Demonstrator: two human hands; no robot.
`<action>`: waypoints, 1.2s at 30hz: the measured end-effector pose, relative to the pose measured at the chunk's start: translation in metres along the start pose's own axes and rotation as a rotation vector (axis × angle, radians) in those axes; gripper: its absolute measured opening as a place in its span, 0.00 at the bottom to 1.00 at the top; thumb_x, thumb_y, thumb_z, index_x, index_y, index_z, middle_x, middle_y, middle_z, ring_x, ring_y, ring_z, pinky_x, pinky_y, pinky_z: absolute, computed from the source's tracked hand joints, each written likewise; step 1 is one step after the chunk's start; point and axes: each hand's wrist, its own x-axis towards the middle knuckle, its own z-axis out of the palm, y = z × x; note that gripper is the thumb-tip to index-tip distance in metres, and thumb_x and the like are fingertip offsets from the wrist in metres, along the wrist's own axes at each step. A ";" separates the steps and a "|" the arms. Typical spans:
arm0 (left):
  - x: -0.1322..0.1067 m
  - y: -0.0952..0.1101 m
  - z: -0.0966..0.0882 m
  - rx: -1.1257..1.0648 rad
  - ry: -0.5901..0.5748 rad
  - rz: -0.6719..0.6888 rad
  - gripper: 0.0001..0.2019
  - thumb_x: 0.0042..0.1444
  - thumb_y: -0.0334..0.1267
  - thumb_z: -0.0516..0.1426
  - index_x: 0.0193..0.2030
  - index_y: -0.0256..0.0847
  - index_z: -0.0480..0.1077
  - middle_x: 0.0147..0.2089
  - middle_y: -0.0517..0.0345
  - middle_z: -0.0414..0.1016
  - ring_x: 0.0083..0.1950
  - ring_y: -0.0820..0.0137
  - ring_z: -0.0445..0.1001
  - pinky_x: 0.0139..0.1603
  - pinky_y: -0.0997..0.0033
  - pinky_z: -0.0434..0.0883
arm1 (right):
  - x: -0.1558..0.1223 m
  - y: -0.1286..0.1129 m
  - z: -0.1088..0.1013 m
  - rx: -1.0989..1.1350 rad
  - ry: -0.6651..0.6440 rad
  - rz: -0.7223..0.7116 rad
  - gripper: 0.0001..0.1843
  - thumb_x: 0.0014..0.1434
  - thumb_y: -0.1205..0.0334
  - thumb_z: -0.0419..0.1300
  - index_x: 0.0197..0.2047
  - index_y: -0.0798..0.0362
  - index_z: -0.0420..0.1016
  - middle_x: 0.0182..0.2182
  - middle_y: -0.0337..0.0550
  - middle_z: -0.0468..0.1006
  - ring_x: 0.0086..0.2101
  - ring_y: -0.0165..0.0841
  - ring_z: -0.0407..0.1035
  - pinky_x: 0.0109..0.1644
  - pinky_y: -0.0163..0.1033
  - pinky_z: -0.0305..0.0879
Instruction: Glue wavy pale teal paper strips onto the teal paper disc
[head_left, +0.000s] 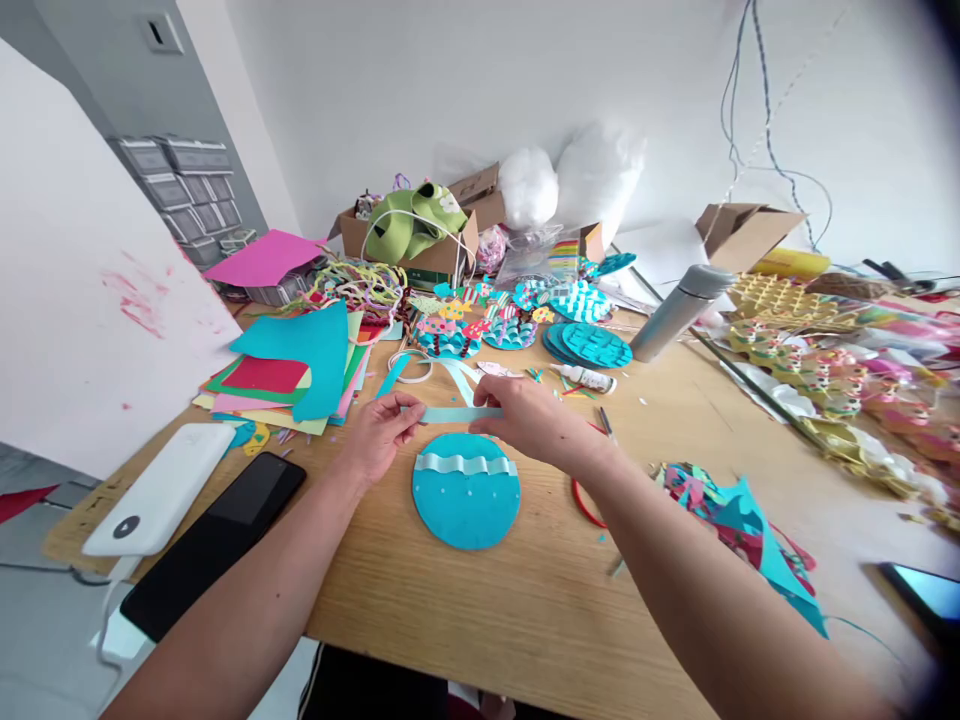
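Between my two hands a pale blue paper strip [454,414] is stretched level, just above the far edge of a blue disc. My left hand [381,432] pinches its left end between thumb and fingers. The right end is in the fingers of my right hand [517,412]. Flat on the table, the blue disc [466,515] carries one wavy pale strip [465,465] across its upper part, with a row of small white dots below it. Beyond my hands lie more loose pale strips [459,380] and a white ring of tape [410,367].
Left are stacked coloured sheets [322,370], a black phone [217,535] and a white power bank [161,490]. A glue bottle [589,378], red-handled scissors [587,503], a grey flask [679,312] and paper scraps [757,530] lie right. Decorated discs [596,345] stand behind.
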 end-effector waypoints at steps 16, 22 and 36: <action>-0.010 0.012 -0.001 0.376 -0.410 -0.142 0.14 0.41 0.45 0.68 0.31 0.36 0.77 0.24 0.58 0.74 0.25 0.76 0.67 0.24 0.77 0.64 | -0.056 0.008 0.014 0.454 -0.306 0.198 0.14 0.57 0.50 0.57 0.27 0.51 0.65 0.19 0.35 0.71 0.15 0.26 0.65 0.18 0.31 0.57; -0.008 0.014 -0.012 0.364 -0.528 -0.290 0.19 0.41 0.43 0.69 0.38 0.35 0.76 0.27 0.56 0.76 0.26 0.72 0.74 0.27 0.73 0.69 | -0.057 0.007 0.015 0.474 -0.239 0.178 0.17 0.57 0.48 0.56 0.24 0.51 0.67 0.18 0.36 0.71 0.17 0.25 0.61 0.19 0.31 0.54; -0.017 0.027 -0.005 0.382 -0.575 -0.248 0.18 0.45 0.43 0.67 0.41 0.35 0.75 0.27 0.59 0.74 0.26 0.75 0.71 0.26 0.76 0.67 | -0.061 0.003 0.019 0.809 -0.471 0.115 0.26 0.54 0.39 0.57 0.43 0.54 0.66 0.23 0.37 0.74 0.17 0.27 0.69 0.17 0.30 0.64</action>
